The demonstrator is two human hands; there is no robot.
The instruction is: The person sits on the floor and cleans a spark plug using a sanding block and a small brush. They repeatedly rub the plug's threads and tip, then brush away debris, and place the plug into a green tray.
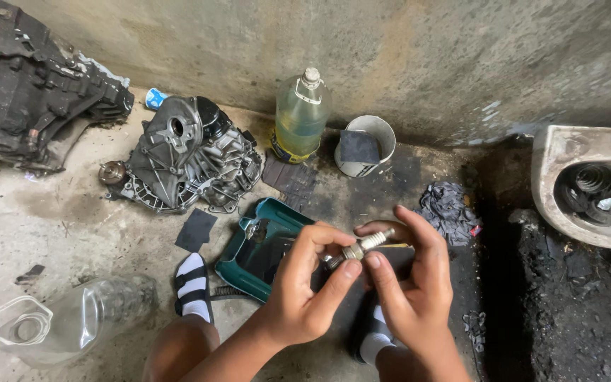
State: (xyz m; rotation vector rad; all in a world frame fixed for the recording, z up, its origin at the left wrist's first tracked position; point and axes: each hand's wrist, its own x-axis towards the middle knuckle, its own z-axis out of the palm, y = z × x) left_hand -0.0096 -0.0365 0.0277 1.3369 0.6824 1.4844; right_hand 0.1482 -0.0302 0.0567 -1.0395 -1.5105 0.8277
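Head view: your left hand [302, 286] and right hand [413, 286] meet near centre, both closed on small metal spark plug [359, 249] with pale threaded tip; left thumb and forefinger pinch its near-left end, right fingers wrap its far-right end. Plug held above dark green plastic tray [245, 265] on stained concrete floor [72, 226]. Far left: grey cast-metal gearbox housing [189, 155]. Far centre: clear plastic bottle of yellowish liquid [300, 113], white cut container [369, 141] just right of it. Near left: clear cut-off plastic bottle [58, 322] lying on side. Far right: dirty white ceramic basin [574, 159].
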